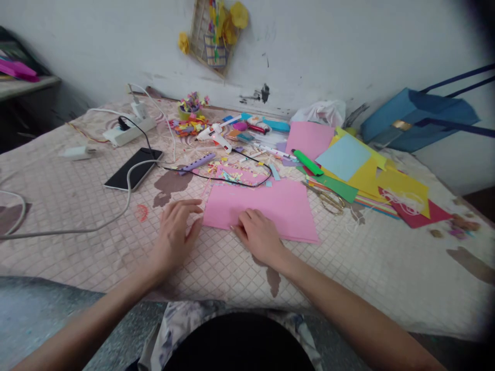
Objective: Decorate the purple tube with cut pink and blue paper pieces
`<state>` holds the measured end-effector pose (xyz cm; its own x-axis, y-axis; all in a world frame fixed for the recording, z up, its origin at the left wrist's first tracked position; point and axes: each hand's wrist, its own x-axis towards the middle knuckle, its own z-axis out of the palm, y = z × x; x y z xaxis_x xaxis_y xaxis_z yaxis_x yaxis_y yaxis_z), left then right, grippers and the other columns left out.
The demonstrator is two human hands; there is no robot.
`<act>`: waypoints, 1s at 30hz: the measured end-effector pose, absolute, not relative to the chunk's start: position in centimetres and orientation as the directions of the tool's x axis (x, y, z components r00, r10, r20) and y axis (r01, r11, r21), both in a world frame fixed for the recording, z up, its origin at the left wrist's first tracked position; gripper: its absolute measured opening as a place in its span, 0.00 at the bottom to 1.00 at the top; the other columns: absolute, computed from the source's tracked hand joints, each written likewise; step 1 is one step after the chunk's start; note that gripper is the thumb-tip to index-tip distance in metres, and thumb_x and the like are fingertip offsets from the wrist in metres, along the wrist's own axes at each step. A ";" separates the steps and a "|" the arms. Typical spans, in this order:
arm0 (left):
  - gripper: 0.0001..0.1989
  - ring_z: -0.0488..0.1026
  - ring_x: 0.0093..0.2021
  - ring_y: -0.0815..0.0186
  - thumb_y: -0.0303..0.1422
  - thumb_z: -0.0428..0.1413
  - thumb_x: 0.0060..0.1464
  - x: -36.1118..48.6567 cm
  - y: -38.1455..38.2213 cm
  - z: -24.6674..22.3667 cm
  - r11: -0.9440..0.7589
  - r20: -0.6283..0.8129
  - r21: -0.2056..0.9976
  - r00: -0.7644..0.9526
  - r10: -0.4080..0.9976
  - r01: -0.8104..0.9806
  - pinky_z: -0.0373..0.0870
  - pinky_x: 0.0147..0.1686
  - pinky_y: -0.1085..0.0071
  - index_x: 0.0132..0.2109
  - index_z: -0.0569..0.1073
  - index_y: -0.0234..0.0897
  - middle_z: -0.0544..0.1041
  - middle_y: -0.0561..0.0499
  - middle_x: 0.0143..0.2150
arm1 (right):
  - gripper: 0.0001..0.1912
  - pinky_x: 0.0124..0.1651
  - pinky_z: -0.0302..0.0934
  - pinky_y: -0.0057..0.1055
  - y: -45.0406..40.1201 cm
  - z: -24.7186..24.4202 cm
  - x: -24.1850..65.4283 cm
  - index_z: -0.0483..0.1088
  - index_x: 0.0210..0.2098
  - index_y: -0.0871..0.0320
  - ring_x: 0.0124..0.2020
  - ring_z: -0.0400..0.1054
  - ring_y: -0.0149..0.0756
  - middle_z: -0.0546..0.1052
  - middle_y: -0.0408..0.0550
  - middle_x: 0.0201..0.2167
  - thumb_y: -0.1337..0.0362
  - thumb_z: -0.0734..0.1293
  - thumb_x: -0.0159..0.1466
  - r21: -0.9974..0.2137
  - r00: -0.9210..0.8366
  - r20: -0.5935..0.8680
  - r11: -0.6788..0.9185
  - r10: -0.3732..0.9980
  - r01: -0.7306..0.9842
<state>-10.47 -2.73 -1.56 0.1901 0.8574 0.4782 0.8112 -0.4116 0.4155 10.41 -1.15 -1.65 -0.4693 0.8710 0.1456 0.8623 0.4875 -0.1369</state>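
A pink sheet of paper (286, 206) lies on the table in front of me, its right near edge looking doubled. My right hand (261, 234) rests on its near edge, fingers bent together and the thumb at the border, closed on the paper. Just off the sheet's left side is my left hand (176, 226), open, with fingers stretched toward the paper and thumb apart. Small coloured paper scraps (232, 175) are strewn along the far side of the sheet, where a black cord (201, 176) also crosses.
A white glue gun (216, 136) lies beyond the scraps. At left are a phone (133, 169), a power strip (129, 131) and white cables. To the right are scissors (328, 200), a green marker (307, 162), coloured sheets (348, 165) and a blue bag (413, 121).
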 end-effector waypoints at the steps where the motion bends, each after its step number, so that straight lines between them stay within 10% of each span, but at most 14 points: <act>1: 0.06 0.63 0.51 0.60 0.28 0.48 0.55 -9.9 -3.4 -1.3 -0.452 0.466 0.380 0.255 0.847 0.807 0.57 0.50 0.58 0.41 0.65 0.39 0.70 0.47 0.49 | 0.10 0.35 0.53 0.32 -1.2 -1.7 10.4 0.63 0.35 0.58 0.38 0.61 0.39 0.70 0.49 0.35 0.58 0.57 0.64 -0.134 -0.472 0.148 0.490 0.869 0.861; 7: 0.05 0.62 0.55 0.59 0.28 0.47 0.56 -7.2 -5.9 -0.9 -0.642 0.321 0.182 0.572 0.754 0.745 0.54 0.53 0.56 0.37 0.67 0.38 0.69 0.49 0.55 | 0.10 0.34 0.53 0.31 -1.1 -1.8 10.4 0.63 0.34 0.58 0.37 0.61 0.38 0.70 0.49 0.34 0.59 0.57 0.65 -0.137 -0.465 0.157 0.485 0.871 0.863; 30: 0.06 0.59 0.58 0.54 0.31 0.47 0.55 -6.9 -7.3 -2.1 -0.523 0.272 0.107 0.481 0.833 0.846 0.56 0.52 0.52 0.37 0.67 0.37 0.66 0.46 0.57 | 0.07 0.34 0.55 0.32 -1.1 -2.0 10.3 0.62 0.31 0.57 0.36 0.62 0.37 0.69 0.47 0.32 0.61 0.58 0.64 -0.137 -0.472 0.196 0.501 0.859 0.855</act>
